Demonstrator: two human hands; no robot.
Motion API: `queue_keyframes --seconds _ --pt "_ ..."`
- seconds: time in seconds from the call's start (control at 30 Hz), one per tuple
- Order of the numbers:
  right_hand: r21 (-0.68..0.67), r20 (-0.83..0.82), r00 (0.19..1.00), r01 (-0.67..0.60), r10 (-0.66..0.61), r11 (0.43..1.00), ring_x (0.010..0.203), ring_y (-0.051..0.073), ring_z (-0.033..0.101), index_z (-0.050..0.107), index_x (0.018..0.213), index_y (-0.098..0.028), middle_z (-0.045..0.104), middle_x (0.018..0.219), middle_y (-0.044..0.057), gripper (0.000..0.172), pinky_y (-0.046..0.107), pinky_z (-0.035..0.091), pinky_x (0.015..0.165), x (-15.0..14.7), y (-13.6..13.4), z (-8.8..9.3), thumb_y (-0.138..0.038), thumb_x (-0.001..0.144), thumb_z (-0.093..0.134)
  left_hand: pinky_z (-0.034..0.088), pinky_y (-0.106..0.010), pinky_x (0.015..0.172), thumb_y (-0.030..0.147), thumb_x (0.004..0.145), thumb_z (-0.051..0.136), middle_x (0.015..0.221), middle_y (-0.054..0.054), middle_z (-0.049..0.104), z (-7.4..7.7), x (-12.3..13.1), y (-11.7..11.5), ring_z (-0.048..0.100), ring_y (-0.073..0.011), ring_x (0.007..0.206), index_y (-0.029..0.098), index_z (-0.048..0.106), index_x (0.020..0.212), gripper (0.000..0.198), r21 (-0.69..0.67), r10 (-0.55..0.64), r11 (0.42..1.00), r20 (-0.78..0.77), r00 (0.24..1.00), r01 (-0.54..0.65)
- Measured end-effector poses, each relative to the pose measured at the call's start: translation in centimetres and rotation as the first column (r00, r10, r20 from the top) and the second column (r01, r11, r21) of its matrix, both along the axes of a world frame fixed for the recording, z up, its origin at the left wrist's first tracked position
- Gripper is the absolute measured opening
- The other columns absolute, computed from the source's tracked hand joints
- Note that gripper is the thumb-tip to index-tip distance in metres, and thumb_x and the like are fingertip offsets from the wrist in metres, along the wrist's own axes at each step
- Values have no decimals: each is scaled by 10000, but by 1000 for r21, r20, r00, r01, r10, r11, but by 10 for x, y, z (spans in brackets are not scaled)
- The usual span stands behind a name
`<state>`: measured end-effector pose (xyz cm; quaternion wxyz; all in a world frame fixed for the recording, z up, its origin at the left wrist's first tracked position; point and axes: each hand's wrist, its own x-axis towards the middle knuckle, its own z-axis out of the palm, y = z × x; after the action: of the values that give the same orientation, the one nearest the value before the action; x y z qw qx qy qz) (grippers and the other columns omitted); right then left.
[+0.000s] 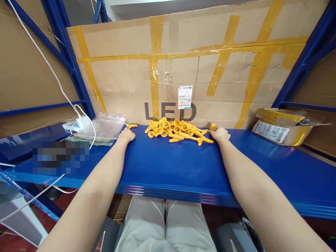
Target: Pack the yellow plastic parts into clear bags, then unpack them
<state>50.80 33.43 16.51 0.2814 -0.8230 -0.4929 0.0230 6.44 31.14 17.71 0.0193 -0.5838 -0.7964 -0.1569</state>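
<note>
A heap of yellow plastic trumpet-shaped pieces (178, 129), with flared hollow ends, lies on the blue shelf (173, 159) against the cardboard. To its left, my left hand (126, 135) is closed around one yellow plastic piece (132, 126) whose end sticks out past the fingers. On the heap's right side, my right hand (221, 134) grips another yellow plastic piece (212, 127), its end pointing up. Both forearms reach forward across the shelf, and most fingertips are hidden behind the hands.
At the left lie a clear plastic bag (107, 126) and a white power strip (72, 126) with a plugged-in white adapter and cable. An open cardboard box (283, 127) stands on the right. A large taped cardboard sheet (120, 80) closes off the back, between blue posts.
</note>
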Motion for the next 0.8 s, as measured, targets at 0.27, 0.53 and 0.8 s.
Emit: queue_keyframes --seconds 0.27,0.53,0.8 --pt "-3 -32 999 -4 4 1000 1193 309 518 686 1016 -187 622 1206 135 257 433 400 964 -4 -6 4 -258 807 555 348 -499 1060 255 816 453 1435 -173 441 -2 -6 -1 413 -365 1310 124 566 1279 495 25 11 1000 26 1000 -11" --pt "7 -62 995 -77 77 997 1190 306 514 718 1008 -238 625 1226 92 264 480 357 1005 -5 -6 5 -259 812 542 365 -488 1056 276 847 417 1452 -137 432 -1 -2 -1 359 -345 1351 144 595 1252 461 3 10 1000 -83 997 -10" --pt "-67 -21 982 -188 187 980 1298 334 408 641 1211 -295 498 1401 64 401 577 283 1052 -1 4 0 -310 850 468 393 -402 1036 291 885 336 1373 -170 513 13 22 -3 435 -301 1300 88 609 1231 485 51 -77 995 -188 979 88"
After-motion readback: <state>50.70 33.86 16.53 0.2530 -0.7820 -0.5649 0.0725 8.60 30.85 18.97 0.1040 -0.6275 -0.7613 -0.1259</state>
